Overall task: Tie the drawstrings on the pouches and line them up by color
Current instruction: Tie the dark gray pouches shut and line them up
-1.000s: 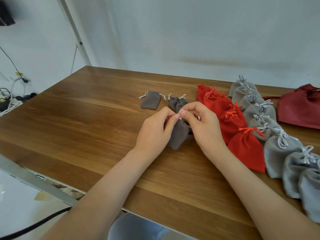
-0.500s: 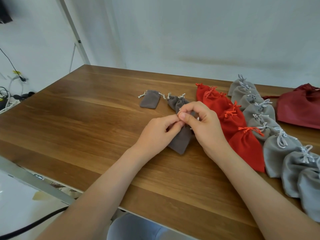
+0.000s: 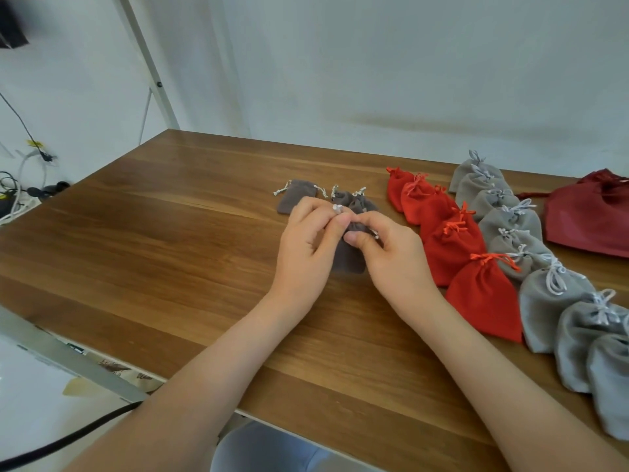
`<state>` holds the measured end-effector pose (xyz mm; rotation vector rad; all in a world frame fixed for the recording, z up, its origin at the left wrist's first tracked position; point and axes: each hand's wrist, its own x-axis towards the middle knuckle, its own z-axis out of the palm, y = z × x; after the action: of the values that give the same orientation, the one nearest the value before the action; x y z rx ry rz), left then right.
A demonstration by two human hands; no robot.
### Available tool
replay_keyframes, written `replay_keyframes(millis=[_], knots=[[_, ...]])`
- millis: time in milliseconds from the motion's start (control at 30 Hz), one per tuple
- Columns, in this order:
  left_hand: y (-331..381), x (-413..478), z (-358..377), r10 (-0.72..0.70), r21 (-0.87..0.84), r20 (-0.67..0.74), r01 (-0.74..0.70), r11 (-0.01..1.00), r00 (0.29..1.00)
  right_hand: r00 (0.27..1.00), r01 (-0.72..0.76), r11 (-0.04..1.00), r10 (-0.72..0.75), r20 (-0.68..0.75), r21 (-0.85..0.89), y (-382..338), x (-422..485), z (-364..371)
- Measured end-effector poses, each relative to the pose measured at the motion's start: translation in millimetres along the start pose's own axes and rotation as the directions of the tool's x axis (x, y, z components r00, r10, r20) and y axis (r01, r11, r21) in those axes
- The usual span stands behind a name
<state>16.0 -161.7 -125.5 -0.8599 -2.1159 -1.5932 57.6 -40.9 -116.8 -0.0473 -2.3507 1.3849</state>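
A small brown-grey pouch [image 3: 348, 255] lies mid-table between my hands. My left hand [image 3: 308, 247] pinches one white drawstring end above the pouch's mouth. My right hand [image 3: 391, 255] pinches the gathered neck and the other cord. Behind them lie a flat untied brown-grey pouch [image 3: 294, 200] and two more brown-grey pouches [image 3: 352, 202], partly hidden by my fingers. To the right runs a row of tied red pouches [image 3: 452, 245], and beside it a row of tied light grey pouches [image 3: 551, 298].
A large dark red bag [image 3: 592, 218] lies at the table's far right. The wooden table [image 3: 163, 240] stands against a white wall. A slanted metal pole [image 3: 146, 59] rises at the back left, with cables [image 3: 20, 195] on the floor there.
Both hands have shifted slightly nearer and turned at the pouch's mouth, drawing the cord ends. The pouch stays between them. The rows have not moved.
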Motion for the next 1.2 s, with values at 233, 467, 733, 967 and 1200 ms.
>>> replay_keyframes(millis=[233, 467, 733, 967, 1200], knots=[[6, -1, 0, -0.049, -0.147, 0.053, 0.056, 0.987, 0.997, 0.993, 0.1, 0.974, -0.086, 0.076, -0.201, 7, 4, 1], [-5, 0, 0, -0.161, 0.017, -0.092, 0.163, 0.987, 0.983, 0.968, 0.25, 0.887, -0.225, 0.11, -0.389, 15, 11, -17], [1, 1, 0, -0.187, -0.096, 0.042, 0.191, 0.977, 0.981, 0.964, 0.21, 0.937, -0.151, 0.218, -0.28, 13, 9, -15], [2, 1, 0, -0.146, -0.113, 0.051, 0.151, 0.982, 0.988, 0.955, 0.175, 0.9, -0.057, 0.291, -0.399, 7, 8, -13], [3, 2, -3, -0.182, -0.18, -0.078, 0.166, 0.97, 0.98, 0.993, -0.014, 0.982, 0.037, 0.115, -0.189, 2, 5, -18]])
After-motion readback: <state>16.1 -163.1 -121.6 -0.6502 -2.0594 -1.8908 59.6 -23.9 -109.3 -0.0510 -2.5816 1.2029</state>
